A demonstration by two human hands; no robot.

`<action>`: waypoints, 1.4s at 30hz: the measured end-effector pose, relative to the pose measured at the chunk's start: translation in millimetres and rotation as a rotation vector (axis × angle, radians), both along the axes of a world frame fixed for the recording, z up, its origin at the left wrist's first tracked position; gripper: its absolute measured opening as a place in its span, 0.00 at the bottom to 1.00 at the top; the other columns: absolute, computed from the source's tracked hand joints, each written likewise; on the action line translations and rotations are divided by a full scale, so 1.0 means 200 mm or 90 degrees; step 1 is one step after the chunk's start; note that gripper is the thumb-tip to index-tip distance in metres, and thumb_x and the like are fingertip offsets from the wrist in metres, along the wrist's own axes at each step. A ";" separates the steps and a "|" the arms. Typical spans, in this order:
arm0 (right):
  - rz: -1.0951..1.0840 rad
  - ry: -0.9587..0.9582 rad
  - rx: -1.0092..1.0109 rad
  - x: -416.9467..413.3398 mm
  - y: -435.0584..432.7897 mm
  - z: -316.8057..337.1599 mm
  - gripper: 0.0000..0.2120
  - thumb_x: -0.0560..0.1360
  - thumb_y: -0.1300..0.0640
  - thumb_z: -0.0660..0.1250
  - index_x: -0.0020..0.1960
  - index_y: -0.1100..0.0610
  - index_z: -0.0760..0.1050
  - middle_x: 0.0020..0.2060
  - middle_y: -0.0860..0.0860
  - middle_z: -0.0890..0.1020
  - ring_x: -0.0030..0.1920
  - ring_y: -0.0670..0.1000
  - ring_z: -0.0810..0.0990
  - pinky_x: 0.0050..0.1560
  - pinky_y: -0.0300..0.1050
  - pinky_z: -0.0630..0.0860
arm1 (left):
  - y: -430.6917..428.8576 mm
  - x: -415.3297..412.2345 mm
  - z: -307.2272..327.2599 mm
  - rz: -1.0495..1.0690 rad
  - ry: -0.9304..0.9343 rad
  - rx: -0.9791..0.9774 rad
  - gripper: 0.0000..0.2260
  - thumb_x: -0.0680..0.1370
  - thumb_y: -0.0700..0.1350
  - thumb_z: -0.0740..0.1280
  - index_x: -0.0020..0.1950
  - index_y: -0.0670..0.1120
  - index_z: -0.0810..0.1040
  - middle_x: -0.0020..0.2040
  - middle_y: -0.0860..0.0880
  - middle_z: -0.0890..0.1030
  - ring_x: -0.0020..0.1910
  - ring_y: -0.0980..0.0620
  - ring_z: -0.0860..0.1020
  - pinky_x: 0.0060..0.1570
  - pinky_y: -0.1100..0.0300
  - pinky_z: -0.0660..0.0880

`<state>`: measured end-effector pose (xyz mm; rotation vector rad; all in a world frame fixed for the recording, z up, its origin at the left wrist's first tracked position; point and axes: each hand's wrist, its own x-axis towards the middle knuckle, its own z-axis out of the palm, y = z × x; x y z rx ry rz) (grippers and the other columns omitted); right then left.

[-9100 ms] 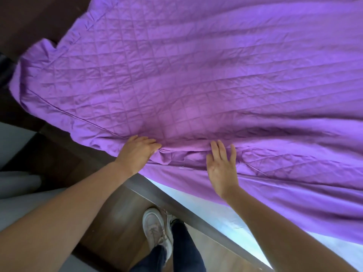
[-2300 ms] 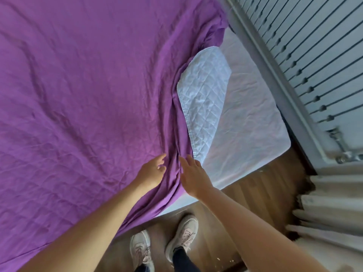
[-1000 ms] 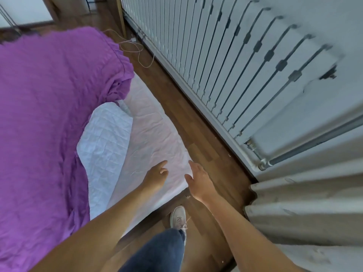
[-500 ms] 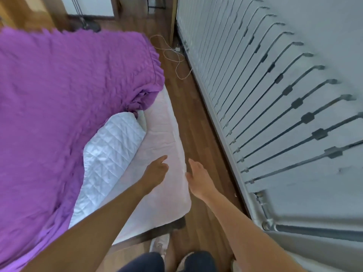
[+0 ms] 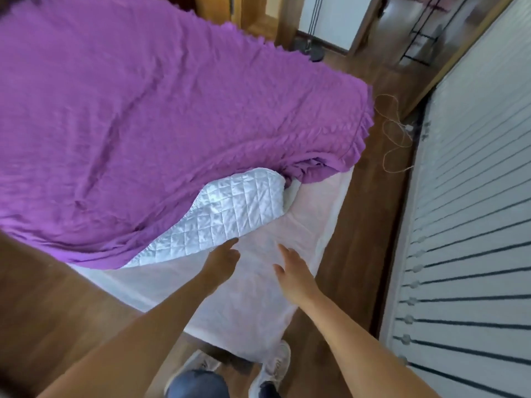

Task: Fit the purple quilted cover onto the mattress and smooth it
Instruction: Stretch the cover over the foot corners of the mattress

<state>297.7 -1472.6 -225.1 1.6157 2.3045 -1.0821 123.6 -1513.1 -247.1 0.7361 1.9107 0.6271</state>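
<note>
The purple quilted cover (image 5: pixel 149 110) lies over most of the mattress (image 5: pixel 258 297), bunched at its near right side. One corner is folded back and shows its white quilted underside (image 5: pixel 230 216). The mattress's near right corner is bare and pale. My left hand (image 5: pixel 222 258) hovers over the bare mattress, fingers loosely curled, just below the white underside's edge. Over the mattress near its right edge is my right hand (image 5: pixel 293 272), fingers spread. Neither hand holds anything.
A white slatted wall (image 5: pixel 471 225) runs along the right, with a narrow strip of wooden floor (image 5: pixel 370 211) between it and the bed. A thin cable (image 5: pixel 396 139) lies on that floor. My shoes (image 5: pixel 273 372) stand at the bed's near corner.
I have stepped from the bed's side around its bare corner. Both hands have let go of the purple cover and now hover empty over the bare mattress.
</note>
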 end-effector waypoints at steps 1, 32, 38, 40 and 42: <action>0.036 -0.009 0.003 0.02 0.04 -0.02 0.25 0.82 0.53 0.53 0.77 0.54 0.50 0.74 0.55 0.60 0.72 0.55 0.62 0.69 0.47 0.62 | -0.01 0.02 -0.01 0.014 0.007 -0.004 0.19 0.80 0.41 0.57 0.70 0.49 0.69 0.57 0.45 0.77 0.36 0.55 0.75 0.28 0.71 0.71; 0.290 -0.149 0.238 -0.61 1.47 -0.88 0.40 0.77 0.46 0.62 0.76 0.62 0.43 0.76 0.61 0.48 0.75 0.61 0.44 0.74 0.57 0.46 | 0.70 -0.32 -0.80 0.101 0.202 -0.066 0.28 0.79 0.46 0.63 0.76 0.47 0.56 0.74 0.43 0.63 0.73 0.46 0.60 0.69 0.52 0.61; 0.368 -0.144 0.194 -0.57 1.47 -1.06 0.23 0.74 0.55 0.65 0.66 0.58 0.65 0.58 0.56 0.78 0.63 0.57 0.72 0.73 0.56 0.48 | 0.79 -0.32 -0.97 0.080 0.261 -0.030 0.30 0.78 0.46 0.65 0.76 0.47 0.54 0.75 0.46 0.60 0.74 0.46 0.57 0.72 0.51 0.58; 0.478 -0.071 0.308 -0.45 1.34 -1.12 0.15 0.68 0.64 0.66 0.54 0.54 0.76 0.42 0.52 0.82 0.50 0.56 0.78 0.71 0.59 0.51 | 0.75 -0.32 -0.99 0.073 0.311 -0.023 0.33 0.77 0.47 0.65 0.77 0.49 0.50 0.77 0.48 0.55 0.76 0.47 0.51 0.73 0.50 0.55; 0.551 0.017 0.380 -0.27 1.19 -1.17 0.20 0.57 0.69 0.69 0.46 0.55 0.78 0.30 0.50 0.75 0.37 0.55 0.77 0.69 0.64 0.57 | 0.69 -0.30 -0.99 0.023 0.383 -0.043 0.36 0.77 0.49 0.65 0.77 0.51 0.45 0.78 0.49 0.48 0.76 0.47 0.45 0.72 0.50 0.51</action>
